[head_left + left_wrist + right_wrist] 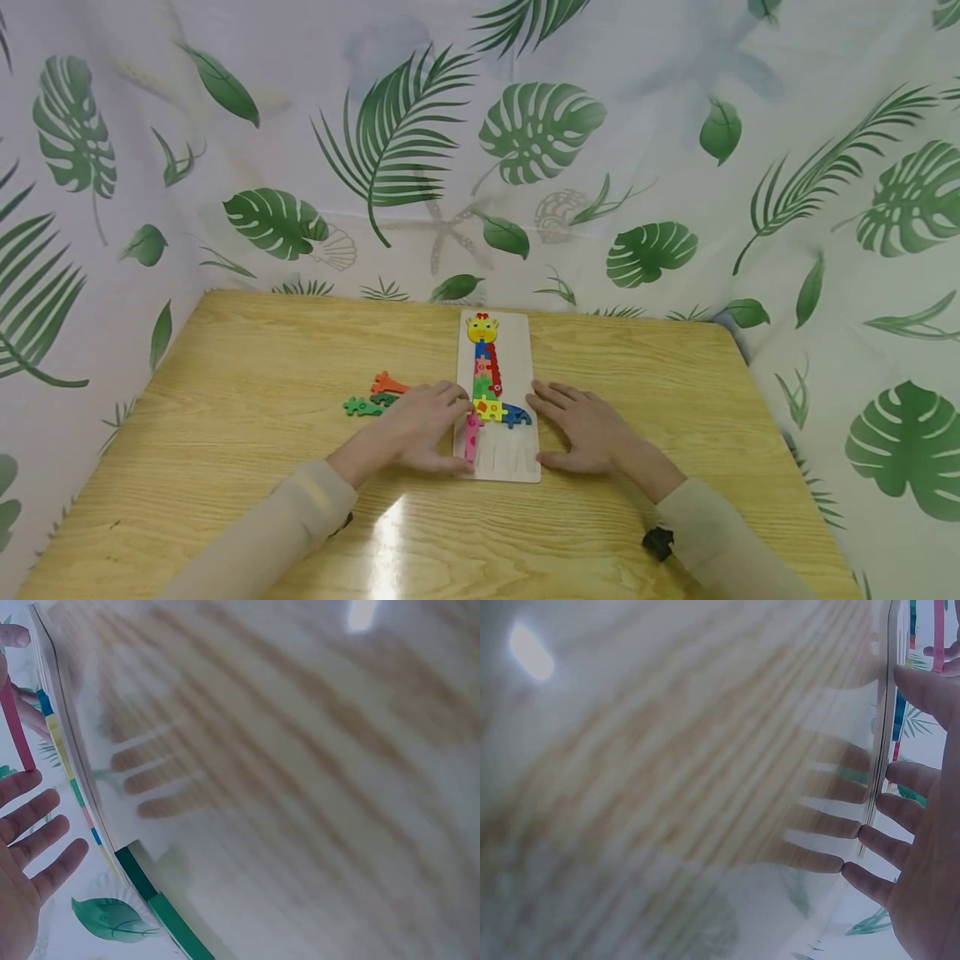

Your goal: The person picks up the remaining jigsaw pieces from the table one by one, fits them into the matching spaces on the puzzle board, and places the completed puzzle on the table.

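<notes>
Pink and narrow, a puzzle piece [472,439] was pinched lengthwise between the thumb and index finger of the left hand [427,427], over the near left part of a pale board [517,358]. Both wrist views showed it raised off the surface. The other left fingers were straight and slightly spread. At the right, the right hand [583,429] was open, its fingers extended and its thumb touching the board's right edge.

On the board, a giraffe was partly assembled. Its yellow head [482,332] lay at the far end; nearer came a blue piece [481,350], a light pink piece [481,367] and a green piece [482,386], with a red strip [492,367] along their right. A yellow body piece [491,409] sat nearer still, joined on its right to a dark blue piece [517,416].

Left of the board, beside the left hand, lay three loose pieces: orange [387,382], dark green [384,399] and light green [362,407]. All rested on a glossy wood-grained table [637,358]. Beige sleeves [731,542] covered both forearms. White cloth [660,175] printed with green leaves hung along the far side.
</notes>
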The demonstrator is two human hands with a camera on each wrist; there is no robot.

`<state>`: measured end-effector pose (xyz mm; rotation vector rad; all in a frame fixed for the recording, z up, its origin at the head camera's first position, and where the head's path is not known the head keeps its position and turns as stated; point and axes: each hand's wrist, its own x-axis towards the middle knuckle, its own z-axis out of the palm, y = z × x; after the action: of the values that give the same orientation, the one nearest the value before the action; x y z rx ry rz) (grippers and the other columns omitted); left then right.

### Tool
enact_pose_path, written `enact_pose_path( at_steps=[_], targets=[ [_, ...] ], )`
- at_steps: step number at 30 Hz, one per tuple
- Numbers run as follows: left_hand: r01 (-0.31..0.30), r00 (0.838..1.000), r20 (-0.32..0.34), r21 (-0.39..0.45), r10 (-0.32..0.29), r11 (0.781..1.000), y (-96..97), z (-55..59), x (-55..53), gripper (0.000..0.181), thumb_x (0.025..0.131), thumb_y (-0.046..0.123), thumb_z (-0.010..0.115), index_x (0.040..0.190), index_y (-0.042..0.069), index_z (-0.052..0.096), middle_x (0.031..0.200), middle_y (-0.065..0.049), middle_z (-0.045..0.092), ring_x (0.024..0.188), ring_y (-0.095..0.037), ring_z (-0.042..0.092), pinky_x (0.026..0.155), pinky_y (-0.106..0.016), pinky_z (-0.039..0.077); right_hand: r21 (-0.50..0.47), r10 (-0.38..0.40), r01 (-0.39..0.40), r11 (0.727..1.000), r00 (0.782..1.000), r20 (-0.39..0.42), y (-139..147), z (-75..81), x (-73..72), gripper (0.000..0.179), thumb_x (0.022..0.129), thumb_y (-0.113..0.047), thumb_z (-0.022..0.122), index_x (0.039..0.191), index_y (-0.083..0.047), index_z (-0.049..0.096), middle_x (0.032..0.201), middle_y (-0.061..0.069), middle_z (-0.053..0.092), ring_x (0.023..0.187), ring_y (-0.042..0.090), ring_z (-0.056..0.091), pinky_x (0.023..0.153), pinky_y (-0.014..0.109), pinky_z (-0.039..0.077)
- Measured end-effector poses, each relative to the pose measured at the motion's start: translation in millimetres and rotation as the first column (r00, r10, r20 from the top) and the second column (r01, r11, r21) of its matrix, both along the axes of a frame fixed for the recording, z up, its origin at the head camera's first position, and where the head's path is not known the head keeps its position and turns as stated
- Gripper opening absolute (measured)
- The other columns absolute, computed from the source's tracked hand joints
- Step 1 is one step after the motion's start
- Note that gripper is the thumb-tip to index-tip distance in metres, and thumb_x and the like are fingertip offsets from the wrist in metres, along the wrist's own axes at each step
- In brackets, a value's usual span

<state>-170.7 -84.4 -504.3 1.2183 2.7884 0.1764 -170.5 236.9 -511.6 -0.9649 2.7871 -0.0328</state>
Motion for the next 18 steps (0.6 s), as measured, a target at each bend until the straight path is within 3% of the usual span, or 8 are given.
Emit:
enact_pose_path(
  at_steps=[7, 18],
  targets=[
    [0.013, 1.000, -0.004, -0.019, -0.013, 1.000, 2.7, -3.8, 3.4, 0.087, 0.087, 0.082, 0.060, 0.146, 0.018, 0.058, 0.148, -0.004, 0.060, 0.135, -0.024, 0.056, 0.115, -0.045, 0.050, -0.001, -0.003, 0.003, 1.000, 1.000, -0.008, 1, -3.7, 0.8, 0.091, 0.094, -0.072, 0.056, 0.165, -0.019, 0.037, 0.174, 0.007, 0.032, 0.158, 0.037, 0.037, 0.120, 0.064, 0.041],
    [0.026, 0.999, -0.034, -0.048, -0.027, 0.999, 4.4, -12.0, 3.8, 0.086, 0.087, 0.084, 0.057, 0.144, 0.020, 0.058, 0.143, -0.002, 0.061, 0.126, -0.021, 0.060, 0.105, -0.040, 0.055, -0.018, -0.017, 0.017, 1.000, 1.000, 0.002, -1, -5.9, 3.7, 0.090, 0.094, -0.071, 0.057, 0.165, -0.018, 0.038, 0.175, 0.008, 0.032, 0.158, 0.038, 0.036, 0.121, 0.065, 0.040]
  ],
)
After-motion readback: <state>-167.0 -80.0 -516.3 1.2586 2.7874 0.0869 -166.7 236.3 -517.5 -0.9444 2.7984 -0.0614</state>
